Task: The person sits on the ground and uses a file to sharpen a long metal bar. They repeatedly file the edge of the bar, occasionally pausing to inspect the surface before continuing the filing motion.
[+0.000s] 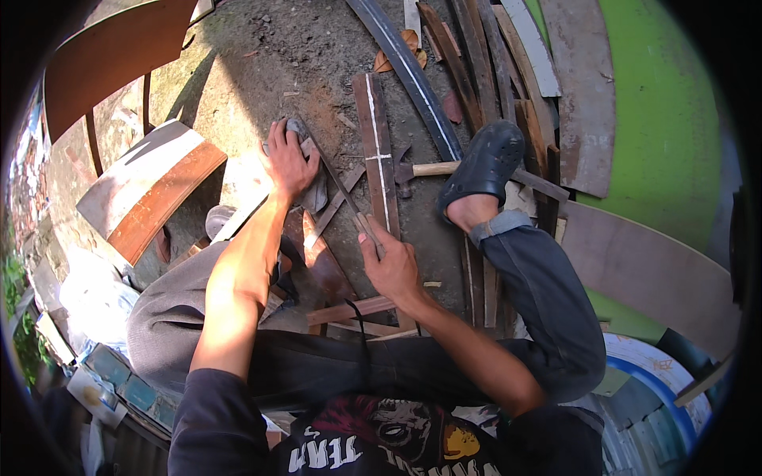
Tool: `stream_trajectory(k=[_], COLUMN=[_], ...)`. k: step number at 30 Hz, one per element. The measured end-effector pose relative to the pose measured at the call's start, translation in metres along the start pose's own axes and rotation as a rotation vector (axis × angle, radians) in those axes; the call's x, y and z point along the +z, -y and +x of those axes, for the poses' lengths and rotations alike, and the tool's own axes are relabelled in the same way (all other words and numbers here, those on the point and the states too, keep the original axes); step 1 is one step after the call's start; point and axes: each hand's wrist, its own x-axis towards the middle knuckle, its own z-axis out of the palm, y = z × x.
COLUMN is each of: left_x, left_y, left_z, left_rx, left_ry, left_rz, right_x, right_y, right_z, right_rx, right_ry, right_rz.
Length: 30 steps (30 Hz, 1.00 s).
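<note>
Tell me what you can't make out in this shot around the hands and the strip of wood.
- Head view: the left hand covers the far end of the thin bar, so that tip is hidden.
- The right hand hides the bar's near end and its grip.
- The hammer handle is hidden under the black shoe.
- The marked wooden strip passes behind the right hand.

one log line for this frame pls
left hand: pressing grey stone | right hand: gripping thin metal rod | hammer: on ground
</note>
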Motion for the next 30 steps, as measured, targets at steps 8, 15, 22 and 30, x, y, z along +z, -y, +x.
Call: stream_trajectory(k=[8,15,22,30], left_x=[0.002,-0.004,0.001,0.000], left_y=[0.004,-0.003,0.001,0.002], left_z=[-0.002,-0.001,0.000,-0.002], left_rx=[0.000,-0.013,-0.015,-0.023], left_ry=[-0.023,0.022,-0.010,0.024], left_rz=[-0.018,-0.009,-0.019,0.038], right_x=[-0.022,-0.017,-0.014,-0.030], right_y=[0.003,0.029,0.009,0.013], right_z=[-0.030,0.014,-0.015,-0.019], right_rx=[0.021,-0.009,0.064,0.077], right_ry=[0.009,0.032,0.025,0.064], right_rz=[-0.071,-0.065,-0.089,-0.117])
